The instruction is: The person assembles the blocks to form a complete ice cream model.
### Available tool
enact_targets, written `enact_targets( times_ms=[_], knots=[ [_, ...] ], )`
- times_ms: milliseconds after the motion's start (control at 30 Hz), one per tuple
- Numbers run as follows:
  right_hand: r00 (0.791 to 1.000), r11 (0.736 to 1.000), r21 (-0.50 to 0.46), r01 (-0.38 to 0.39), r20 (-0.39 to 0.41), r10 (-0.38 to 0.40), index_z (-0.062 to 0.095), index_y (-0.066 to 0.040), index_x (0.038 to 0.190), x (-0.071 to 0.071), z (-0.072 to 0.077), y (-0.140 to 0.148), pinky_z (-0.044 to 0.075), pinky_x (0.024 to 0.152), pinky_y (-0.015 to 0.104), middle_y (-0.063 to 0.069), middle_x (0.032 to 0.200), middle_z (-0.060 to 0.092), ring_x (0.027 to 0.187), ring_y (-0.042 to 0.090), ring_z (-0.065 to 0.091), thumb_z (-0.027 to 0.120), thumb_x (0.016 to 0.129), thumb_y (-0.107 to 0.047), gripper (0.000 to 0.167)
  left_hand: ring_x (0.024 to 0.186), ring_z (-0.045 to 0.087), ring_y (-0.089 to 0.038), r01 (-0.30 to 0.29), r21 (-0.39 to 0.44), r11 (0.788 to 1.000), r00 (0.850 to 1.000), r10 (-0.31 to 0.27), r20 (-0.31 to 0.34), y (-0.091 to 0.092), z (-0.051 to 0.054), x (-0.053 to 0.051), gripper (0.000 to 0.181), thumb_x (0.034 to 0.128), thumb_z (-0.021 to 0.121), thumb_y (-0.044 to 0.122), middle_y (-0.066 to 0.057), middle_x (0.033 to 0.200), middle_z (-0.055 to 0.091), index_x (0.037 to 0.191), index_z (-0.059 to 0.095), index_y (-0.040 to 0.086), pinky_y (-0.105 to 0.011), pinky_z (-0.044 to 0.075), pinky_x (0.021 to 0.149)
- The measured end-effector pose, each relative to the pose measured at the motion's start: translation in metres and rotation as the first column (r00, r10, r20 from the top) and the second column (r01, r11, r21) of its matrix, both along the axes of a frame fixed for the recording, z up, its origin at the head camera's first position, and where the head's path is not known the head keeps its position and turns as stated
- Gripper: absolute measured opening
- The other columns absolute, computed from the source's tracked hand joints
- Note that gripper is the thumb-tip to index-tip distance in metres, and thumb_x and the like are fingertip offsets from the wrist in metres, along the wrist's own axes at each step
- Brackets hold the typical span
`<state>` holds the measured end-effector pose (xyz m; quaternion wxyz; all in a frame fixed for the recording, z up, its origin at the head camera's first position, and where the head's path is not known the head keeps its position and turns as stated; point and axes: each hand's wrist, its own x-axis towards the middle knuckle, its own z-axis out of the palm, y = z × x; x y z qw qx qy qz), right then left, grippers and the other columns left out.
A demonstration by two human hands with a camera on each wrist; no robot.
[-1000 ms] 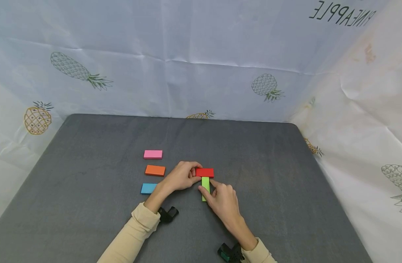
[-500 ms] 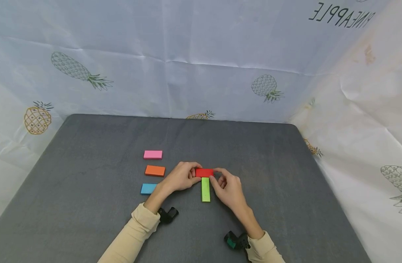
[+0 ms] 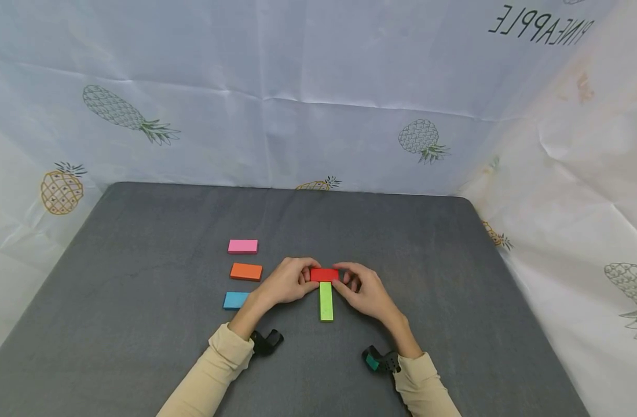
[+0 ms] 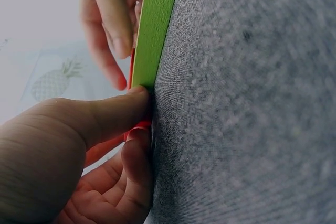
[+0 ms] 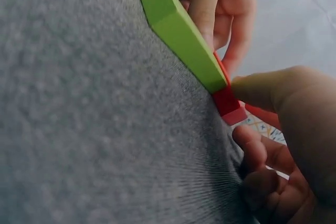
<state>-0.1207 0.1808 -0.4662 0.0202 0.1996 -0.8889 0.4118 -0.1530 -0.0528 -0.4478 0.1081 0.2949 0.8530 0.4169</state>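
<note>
A red block (image 3: 324, 275) lies crosswise on the table, against the far end of a light green block (image 3: 326, 302), so the two form a T. My left hand (image 3: 289, 281) grips the red block's left end between thumb and index finger. At its right end my right hand (image 3: 368, 291) pinches it, thumb in front and index finger behind. In the right wrist view the red block's end (image 5: 234, 115) shows beside the right thumb. In the left wrist view the green block (image 4: 156, 30) hides most of the red one.
Left of the hands, a pink block (image 3: 242, 247), an orange block (image 3: 246, 271) and a blue block (image 3: 236, 300) lie in a column. My left wrist partly covers the blue one. A pineapple-print curtain (image 3: 318, 69) hangs behind the grey table (image 3: 141, 347).
My right hand has left the green block and moved up to the red block's right end. The left hand stays at the red block's left end.
</note>
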Motion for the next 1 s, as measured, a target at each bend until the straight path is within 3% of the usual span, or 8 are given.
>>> enact_targets(
  times_ms=[167,367,1000],
  knots=[
    [1.000,0.999,0.025,-0.028,0.012,0.027,0.069,-0.007,0.126,-0.0042,-0.0017,0.0009,0.042,0.055,0.020,0.002,0.087,0.063,0.057,-0.002,0.043,0.075,0.094,-0.019,0.035,0.059,0.050,-0.001,0.000,-0.004,1.000,1.000,0.000,0.000,0.0000,-0.0007,0.0000,0.027,0.0924,0.074,0.007,-0.003,0.075,0.062,0.118,0.069,0.000,-0.017,0.045,0.057],
    [0.998,0.998,-0.012,-0.059,0.022,0.059,0.069,-0.005,0.126,-0.0073,-0.0037,0.0033,0.043,0.055,0.021,0.004,0.087,0.064,0.058,-0.002,0.044,0.074,0.094,-0.014,0.034,0.059,0.050,-0.001,-0.002,-0.009,1.000,1.000,0.002,0.005,-0.0002,-0.0010,0.0000,0.028,0.0922,0.074,0.007,-0.003,0.076,0.062,0.118,0.069,0.000,-0.017,0.045,0.058],
    [0.997,0.997,-0.040,-0.064,0.042,0.065,0.070,-0.004,0.123,-0.0097,-0.0060,0.0061,0.041,0.053,0.020,0.006,0.087,0.064,0.055,-0.001,0.043,0.073,0.095,-0.013,0.030,0.060,0.051,0.001,-0.005,-0.005,1.000,1.000,0.005,-0.008,-0.0002,-0.0018,0.0008,0.034,0.0928,0.073,0.007,-0.005,0.079,0.065,0.124,0.066,-0.003,-0.017,0.047,0.059]
  ],
)
